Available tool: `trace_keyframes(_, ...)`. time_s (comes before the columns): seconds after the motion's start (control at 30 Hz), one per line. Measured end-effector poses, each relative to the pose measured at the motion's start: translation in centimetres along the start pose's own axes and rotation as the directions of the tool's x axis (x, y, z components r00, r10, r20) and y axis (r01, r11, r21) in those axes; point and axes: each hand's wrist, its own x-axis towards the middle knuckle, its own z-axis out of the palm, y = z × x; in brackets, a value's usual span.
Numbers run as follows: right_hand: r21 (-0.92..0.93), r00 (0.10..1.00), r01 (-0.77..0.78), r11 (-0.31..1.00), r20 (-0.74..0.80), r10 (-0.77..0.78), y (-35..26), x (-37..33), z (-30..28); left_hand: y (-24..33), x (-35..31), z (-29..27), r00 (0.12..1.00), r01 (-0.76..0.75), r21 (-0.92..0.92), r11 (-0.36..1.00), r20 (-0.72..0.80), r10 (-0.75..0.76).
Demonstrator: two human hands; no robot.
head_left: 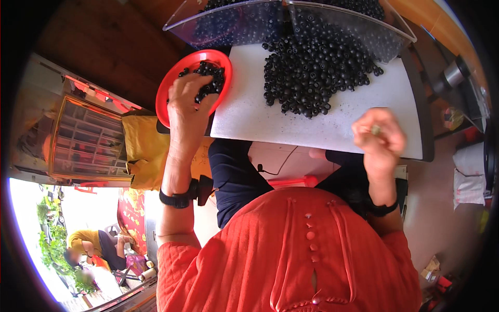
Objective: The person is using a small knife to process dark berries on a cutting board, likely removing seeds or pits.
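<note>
My left hand reaches over a red plastic bowl at the left end of the white board. Its thumb and fingers are apart, just above the small round black beads in the bowl. Off the board's front right edge, my right hand is closed, its fingers curled and smeared by motion. A small pale greenish thing shows between those fingers, too blurred to name. A heap of the same black beads spreads over the board between my hands.
Two clear plastic bins of black beads stand along the far side of the white board. A yellow sack hangs left of my left forearm. Another person sits bent forward at the far lower left. White bags lie at the right.
</note>
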Motion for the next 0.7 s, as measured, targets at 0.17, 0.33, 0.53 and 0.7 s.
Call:
trace_keyframes(0.17,0.347,0.941,0.104,0.932,0.27,-0.205,-10.7,2.8,-1.7,5.6,-1.0,-1.2,0.781,0.553,-0.628,0.548,0.619,-0.08)
trace_keyframes(0.33,0.338,0.936,0.11,0.935,0.283,-0.212,-12.6,2.6,-1.0,10.0,0.1,-3.5,0.835,0.47,-0.86,0.199,0.506,0.216)
trace_keyframes(0.53,0.349,0.942,0.079,0.934,0.281,-0.185,-10.7,4.2,-1.5,12.4,2.2,-4.1,0.748,0.406,-0.889,-0.213,0.189,0.637)
trace_keyframes(0.7,0.354,0.917,0.121,0.928,0.319,-0.241,-11.7,1.8,-6.3,11.1,2.9,-5.2,0.787,0.319,-0.929,-0.188,0.149,0.599)
